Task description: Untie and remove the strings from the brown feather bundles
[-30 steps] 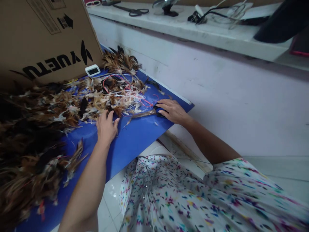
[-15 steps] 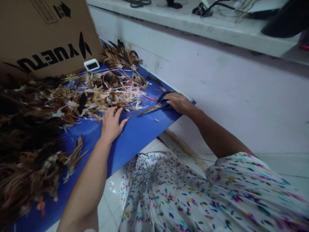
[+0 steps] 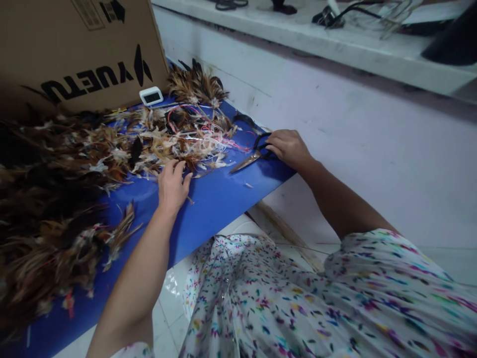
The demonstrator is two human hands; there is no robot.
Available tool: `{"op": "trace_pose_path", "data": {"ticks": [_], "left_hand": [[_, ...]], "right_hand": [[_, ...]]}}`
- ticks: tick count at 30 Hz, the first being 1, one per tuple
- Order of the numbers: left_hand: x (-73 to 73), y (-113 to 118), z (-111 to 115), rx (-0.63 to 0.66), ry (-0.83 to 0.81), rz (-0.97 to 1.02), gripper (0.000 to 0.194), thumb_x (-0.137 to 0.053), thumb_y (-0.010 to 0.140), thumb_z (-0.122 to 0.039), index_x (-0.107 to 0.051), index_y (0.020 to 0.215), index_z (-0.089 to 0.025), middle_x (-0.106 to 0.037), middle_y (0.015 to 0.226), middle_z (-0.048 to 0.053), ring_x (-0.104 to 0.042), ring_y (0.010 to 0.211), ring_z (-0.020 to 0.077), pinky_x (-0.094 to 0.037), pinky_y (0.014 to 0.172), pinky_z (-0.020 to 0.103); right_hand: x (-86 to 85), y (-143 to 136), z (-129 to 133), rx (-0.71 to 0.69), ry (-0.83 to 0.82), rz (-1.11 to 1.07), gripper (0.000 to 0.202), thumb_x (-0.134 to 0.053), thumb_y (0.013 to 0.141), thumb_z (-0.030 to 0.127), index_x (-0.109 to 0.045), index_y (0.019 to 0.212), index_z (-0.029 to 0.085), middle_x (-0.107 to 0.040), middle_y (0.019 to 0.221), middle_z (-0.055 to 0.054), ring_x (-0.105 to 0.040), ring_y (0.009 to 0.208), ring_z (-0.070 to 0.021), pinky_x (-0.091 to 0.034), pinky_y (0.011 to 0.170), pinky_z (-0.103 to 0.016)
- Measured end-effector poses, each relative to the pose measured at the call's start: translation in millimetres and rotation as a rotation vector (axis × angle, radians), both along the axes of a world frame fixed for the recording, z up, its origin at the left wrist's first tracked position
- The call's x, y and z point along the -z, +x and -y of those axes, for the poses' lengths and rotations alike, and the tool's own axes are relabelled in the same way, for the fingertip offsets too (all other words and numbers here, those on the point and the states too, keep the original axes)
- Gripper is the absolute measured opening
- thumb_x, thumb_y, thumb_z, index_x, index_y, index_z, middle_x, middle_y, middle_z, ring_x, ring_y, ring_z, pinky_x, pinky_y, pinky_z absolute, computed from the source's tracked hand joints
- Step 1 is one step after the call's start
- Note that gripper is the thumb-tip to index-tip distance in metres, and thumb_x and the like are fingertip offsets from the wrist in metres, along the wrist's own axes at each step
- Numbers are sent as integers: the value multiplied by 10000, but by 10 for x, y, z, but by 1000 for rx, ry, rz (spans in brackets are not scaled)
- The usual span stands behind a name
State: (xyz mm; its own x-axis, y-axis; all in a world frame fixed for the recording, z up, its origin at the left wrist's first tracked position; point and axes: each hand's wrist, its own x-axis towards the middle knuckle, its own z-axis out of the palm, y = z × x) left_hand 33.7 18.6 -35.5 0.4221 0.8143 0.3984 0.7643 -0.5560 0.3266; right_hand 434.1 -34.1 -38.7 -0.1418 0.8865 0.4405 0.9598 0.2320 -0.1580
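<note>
My right hand (image 3: pixel 290 148) is closed on the black handles of a pair of scissors (image 3: pixel 249 161) at the table's right corner. The blades lie low over the blue surface and point left. My left hand (image 3: pixel 173 185) rests at the front edge of the feather pile, fingers spread and slightly bent. Brown, tan and black feathers (image 3: pixel 149 141) lie in front of its fingertips, some perhaps touching them. Pink and white strings (image 3: pixel 214 139) tangle on the pile's right part. A small feather scrap (image 3: pixel 191 200) lies beside the left wrist.
A cardboard box (image 3: pixel 100 54) stands behind the feathers, with a small white digital device (image 3: pixel 151 96) before it. More feather bunches (image 3: pixel 63 248) cover the blue table's (image 3: pixel 208 219) left side. Along the wall runs a ledge (image 3: pixel 298 37) holding scissors (image 3: pixel 231 4) and cables (image 3: pixel 350 12).
The view has shifted slightly, so most things sit further right. My left hand has drawn its fingers a little closer together; my right hand keeps hold of the scissors.
</note>
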Motion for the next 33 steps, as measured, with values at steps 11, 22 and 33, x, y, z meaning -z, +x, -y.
{"op": "trace_pose_path", "data": {"ticks": [11,22,33], "left_hand": [[-79,4,71,-94,97,40,321,-472,986,-383,-738,1024,-206,-700,1107,124,-593,1102,287,-401,1006,466],[-97,-18,68,-200,84,50,257,-522,947,-303,-736,1041,-196,-698,1144,121,-570,1173,309,-368,1048,472],[-21,-14,46,-184,1,-72,295,-578,909,-335,-715,1123,-185,-677,1160,142,-570,1161,346,-416,1008,481]], "right_hand": [[-294,-1203,-188,-158,-237,142,421,-618,932,357,-632,1294,142,-679,1212,-178,-609,1110,-330,-452,902,-442],[-395,-1975,-594,-179,-377,192,217,-497,961,158,-713,980,167,-750,1016,-119,-670,899,-237,-429,703,-325],[-568,-1978,-799,-286,-134,-349,168,-547,886,157,-713,915,152,-709,827,-39,-612,761,-160,-464,784,-307]]}}
